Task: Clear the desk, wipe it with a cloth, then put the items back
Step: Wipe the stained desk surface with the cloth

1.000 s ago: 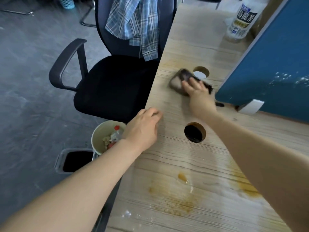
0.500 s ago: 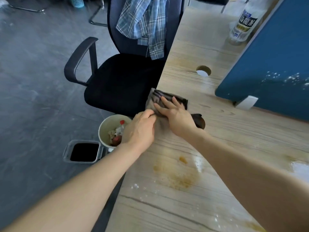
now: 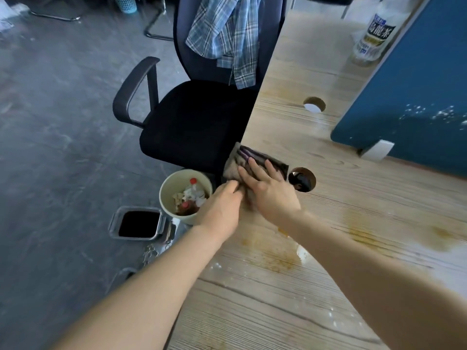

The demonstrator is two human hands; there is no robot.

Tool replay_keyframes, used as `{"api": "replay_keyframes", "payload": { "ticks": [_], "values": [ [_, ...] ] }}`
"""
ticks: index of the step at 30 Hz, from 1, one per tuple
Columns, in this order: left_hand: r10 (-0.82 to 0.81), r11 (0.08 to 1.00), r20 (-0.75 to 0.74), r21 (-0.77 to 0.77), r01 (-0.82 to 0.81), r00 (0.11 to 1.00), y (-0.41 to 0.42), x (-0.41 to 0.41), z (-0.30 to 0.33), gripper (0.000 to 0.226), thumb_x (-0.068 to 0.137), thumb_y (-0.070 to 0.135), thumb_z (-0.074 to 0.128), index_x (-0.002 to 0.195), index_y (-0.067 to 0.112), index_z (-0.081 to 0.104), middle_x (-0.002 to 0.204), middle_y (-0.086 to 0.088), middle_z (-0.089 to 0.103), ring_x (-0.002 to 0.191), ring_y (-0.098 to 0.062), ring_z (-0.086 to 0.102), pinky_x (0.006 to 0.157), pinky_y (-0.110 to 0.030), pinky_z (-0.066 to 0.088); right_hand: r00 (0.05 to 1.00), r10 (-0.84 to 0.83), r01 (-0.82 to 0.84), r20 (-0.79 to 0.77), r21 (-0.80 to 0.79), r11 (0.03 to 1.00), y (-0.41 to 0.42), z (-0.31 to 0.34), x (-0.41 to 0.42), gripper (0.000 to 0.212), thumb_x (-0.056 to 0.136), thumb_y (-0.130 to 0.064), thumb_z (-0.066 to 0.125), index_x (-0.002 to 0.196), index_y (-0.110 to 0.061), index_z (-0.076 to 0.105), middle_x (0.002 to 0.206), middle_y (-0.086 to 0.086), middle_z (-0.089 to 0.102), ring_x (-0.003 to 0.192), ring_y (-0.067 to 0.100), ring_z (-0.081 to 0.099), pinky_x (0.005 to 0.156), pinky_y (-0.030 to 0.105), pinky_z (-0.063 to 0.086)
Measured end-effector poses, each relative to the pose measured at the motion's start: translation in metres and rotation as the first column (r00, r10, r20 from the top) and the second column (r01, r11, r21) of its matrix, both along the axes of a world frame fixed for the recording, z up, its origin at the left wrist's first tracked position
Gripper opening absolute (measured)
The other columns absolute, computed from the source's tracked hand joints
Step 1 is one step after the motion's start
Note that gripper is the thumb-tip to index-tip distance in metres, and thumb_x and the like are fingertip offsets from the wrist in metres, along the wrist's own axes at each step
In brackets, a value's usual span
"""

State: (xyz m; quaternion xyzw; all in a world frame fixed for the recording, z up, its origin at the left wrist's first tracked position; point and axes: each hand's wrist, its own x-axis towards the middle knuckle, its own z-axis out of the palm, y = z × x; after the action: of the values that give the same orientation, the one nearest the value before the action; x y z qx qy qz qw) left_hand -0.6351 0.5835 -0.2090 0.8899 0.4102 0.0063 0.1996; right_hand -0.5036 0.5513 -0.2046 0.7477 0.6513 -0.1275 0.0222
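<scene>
Head view: one folded, dark striped cloth (image 3: 252, 161) lies at the left edge of the wood-grain desk (image 3: 353, 248), under the flat-fingered right hand (image 3: 271, 192). Left hand (image 3: 222, 208), fingers curled, touches the cloth's near end; grip unclear. Two round holes; one round bin (image 3: 184, 195).

I'm reading one label only: the clear plastic bottle with the white label (image 3: 374, 34) at the far end of the pale wood-grain worktop (image 3: 303, 286) carries large dark Chinese characters, looks like 乌龙茶, with smaller print beneath them too blurred for me to read.
</scene>
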Motion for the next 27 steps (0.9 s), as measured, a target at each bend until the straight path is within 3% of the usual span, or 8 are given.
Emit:
{"api": "replay_keyframes", "payload": {
  "ticks": [3,8,14,19,21,27],
  "values": [
    [-0.016,1.000,-0.016,-0.007,0.016,1.000,0.001,0.000,-0.001,0.042,0.090,-0.005,0.039,0.129,0.008,0.050,0.141,0.001,0.032,0.124,-0.021,0.040,0.095,-0.032,0.042,1.000,0.018,-0.018,-0.007,-0.022,1.000,0.014,0.004,0.031,0.061,0.099,-0.011,0.029,0.149,-0.040,0.008,0.158,-0.012,-0.004,0.146,0.022,0.002,0.108,0.041,0.031],
    [-0.013,1.000,0.011,-0.023,0.013,1.000,0.001,0.001,-0.004,0.051,0.087,-0.009,0.040,0.134,0.010,0.046,0.140,0.004,0.033,0.123,-0.018,0.039,0.094,-0.028,0.042,0.974,-0.228,0.228,-0.001,-0.052,0.972,0.047,-0.002,0.048,0.067,0.096,-0.003,0.032,0.150,-0.036,0.010,0.159,-0.006,-0.001,0.145,0.031,0.003,0.113,0.048,0.024],
    [0.018,1.000,-0.064,-0.025,-0.019,0.998,0.000,0.001,0.001,0.040,0.093,0.001,0.038,0.132,0.007,0.047,0.143,-0.002,0.031,0.124,-0.025,0.040,0.097,-0.037,0.042,1.000,-0.013,0.013,-0.007,-0.040,0.999,-0.005,0.003,0.012,0.065,0.098,-0.010,0.034,0.150,-0.038,0.006,0.159,-0.010,-0.004,0.146,0.023,0.003,0.100,0.041,0.039],
    [-0.031,1.000,-0.031,0.005,0.031,0.999,0.003,0.000,-0.005,0.046,0.091,-0.004,0.042,0.134,0.012,0.048,0.141,0.004,0.033,0.124,-0.019,0.037,0.097,-0.033,0.043,0.977,-0.214,0.212,-0.011,-0.076,0.974,0.033,0.005,0.039,0.068,0.096,-0.003,0.035,0.151,-0.032,0.010,0.159,-0.005,-0.003,0.146,0.030,0.002,0.109,0.047,0.028],
    [-0.024,1.000,-0.048,0.002,0.024,0.999,0.003,0.001,-0.006,0.043,0.090,-0.003,0.043,0.130,0.009,0.052,0.141,0.003,0.034,0.124,-0.020,0.038,0.096,-0.034,0.043,0.980,-0.198,0.197,-0.001,-0.065,0.978,0.025,0.002,0.022,0.062,0.098,-0.006,0.031,0.151,-0.030,0.010,0.160,-0.003,-0.003,0.145,0.033,0.001,0.111,0.045,0.025],
    [0.008,1.000,-0.208,0.026,-0.003,0.978,-0.001,0.014,0.016,0.028,0.090,0.006,0.043,0.111,0.012,0.060,0.122,-0.001,0.046,0.103,-0.025,0.053,0.073,-0.035,0.044,0.997,-0.064,0.060,-0.046,-0.078,0.995,-0.061,0.008,0.016,0.063,0.098,-0.008,0.032,0.151,-0.031,0.007,0.159,-0.006,-0.006,0.146,0.025,-0.001,0.106,0.040,0.033]
  ]
}}
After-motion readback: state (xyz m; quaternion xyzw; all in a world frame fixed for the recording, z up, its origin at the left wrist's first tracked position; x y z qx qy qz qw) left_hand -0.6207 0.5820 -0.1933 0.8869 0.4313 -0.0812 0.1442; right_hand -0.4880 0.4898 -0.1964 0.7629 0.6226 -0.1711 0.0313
